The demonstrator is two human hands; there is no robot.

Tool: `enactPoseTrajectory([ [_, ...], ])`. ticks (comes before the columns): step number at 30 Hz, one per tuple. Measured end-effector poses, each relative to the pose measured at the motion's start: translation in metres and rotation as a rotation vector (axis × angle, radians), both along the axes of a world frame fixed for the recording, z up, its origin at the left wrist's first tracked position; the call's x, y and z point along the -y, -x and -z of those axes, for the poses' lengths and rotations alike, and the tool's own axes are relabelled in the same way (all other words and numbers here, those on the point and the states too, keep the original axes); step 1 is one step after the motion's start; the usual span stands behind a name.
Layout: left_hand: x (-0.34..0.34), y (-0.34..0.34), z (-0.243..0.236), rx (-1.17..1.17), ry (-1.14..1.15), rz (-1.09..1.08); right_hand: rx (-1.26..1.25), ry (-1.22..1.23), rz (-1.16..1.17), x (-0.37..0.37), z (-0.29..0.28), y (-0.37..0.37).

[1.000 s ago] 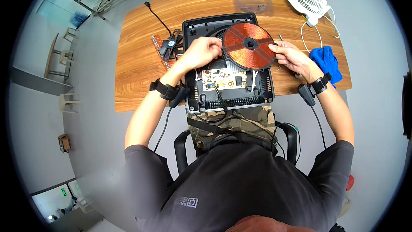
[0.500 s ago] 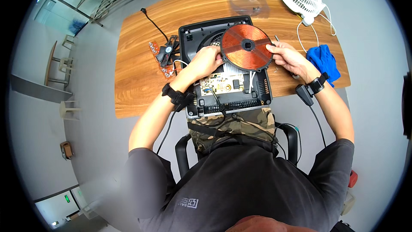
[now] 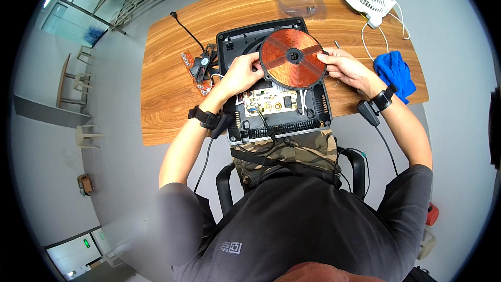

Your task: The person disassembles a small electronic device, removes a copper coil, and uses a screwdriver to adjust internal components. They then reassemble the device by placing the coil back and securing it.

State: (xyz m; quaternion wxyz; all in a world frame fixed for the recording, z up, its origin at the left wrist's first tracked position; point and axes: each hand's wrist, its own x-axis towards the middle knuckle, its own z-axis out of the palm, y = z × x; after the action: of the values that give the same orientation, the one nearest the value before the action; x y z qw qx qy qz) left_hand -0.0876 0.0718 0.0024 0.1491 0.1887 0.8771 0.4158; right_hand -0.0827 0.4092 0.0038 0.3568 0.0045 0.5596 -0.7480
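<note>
- Right grip (image 3: 348, 69): closed on the outer rim of the copper coil disc (image 3: 295, 69), thumb flat on top, the other fingers mostly hidden underneath. A firm pinch at the rim, clear of the windings, should serve best.
- Left grip (image 3: 242, 75): fingers bent in at the disc's opposite rim. Whether they pinch it or something beneath cannot be told.
- Between the two grips, the coil disc sits over the open black housing (image 3: 242, 36), its right side reaching the housing's edge. Sharing the weight across both sides would guard against a tip or drop.
- Just below the grips, toward the person's body, the circuit board (image 3: 270, 103) lies exposed in the housing; the disc's edge ought to stay off its parts.
- Beside that board, below the right grip, white wires (image 3: 303, 99) come out from under the disc. Their upper ends are hidden, so slow, slack handling seems wise, with no tug.
- Left of the left grip, a small black fan (image 3: 201, 69) rests on the surface (image 3: 162, 83), near enough to be nudged by a wide elbow or wrist.
- Right of the right grip, a blue cloth (image 3: 395, 75) lies well apart from the disc.
</note>
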Motion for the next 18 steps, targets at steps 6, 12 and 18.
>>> enactPoseTrajectory([
  [6,0.006,-0.005,0.002,0.310,-0.455,-0.033,-0.036,-0.043,-0.017,0.012,0.000,0.002],
  [12,0.024,-0.004,0.001,0.414,-0.512,-0.029,-0.072,-0.043,-0.101,0.027,-0.001,0.006],
  [18,0.030,-0.011,-0.005,0.369,-0.516,-0.015,-0.077,-0.004,-0.144,0.040,0.001,0.009],
])
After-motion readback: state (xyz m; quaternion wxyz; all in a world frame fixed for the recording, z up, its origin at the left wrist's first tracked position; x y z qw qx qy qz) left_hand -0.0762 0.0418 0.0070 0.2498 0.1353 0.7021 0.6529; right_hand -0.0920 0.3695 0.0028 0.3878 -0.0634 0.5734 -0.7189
